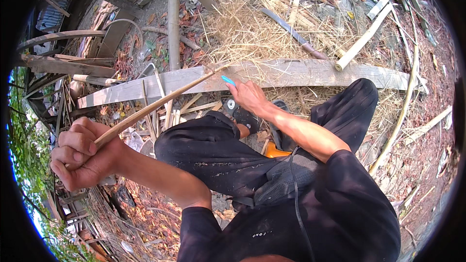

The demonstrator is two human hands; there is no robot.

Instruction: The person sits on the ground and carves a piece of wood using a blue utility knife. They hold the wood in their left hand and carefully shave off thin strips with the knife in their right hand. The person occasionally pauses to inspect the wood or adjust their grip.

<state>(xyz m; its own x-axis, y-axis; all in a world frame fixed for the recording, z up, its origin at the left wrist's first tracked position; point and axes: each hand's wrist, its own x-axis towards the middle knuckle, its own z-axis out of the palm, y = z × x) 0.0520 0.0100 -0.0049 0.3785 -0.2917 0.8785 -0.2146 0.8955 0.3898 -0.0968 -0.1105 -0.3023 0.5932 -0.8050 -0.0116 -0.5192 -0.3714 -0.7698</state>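
My left hand (87,153) is raised at the left, its fist closed around the near end of a long, thin bamboo strip (160,102). The strip slants up to the right, and its far tip reaches over a long grey wooden plank (301,73). Close to that tip, my right hand (248,98) is closed on a small bright-blue thing (228,81). Only its blue end sticks out past the fingers; its kind is hidden. A gap shows between the blue end and the strip.
Beyond the plank lies a heap of straw-coloured shavings (233,19) with a machete (293,34) on it. A bamboo pole (364,31) rests with one end near the plank. Wooden boards (68,65) are piled at the left. Something orange (276,151) lies between my legs.
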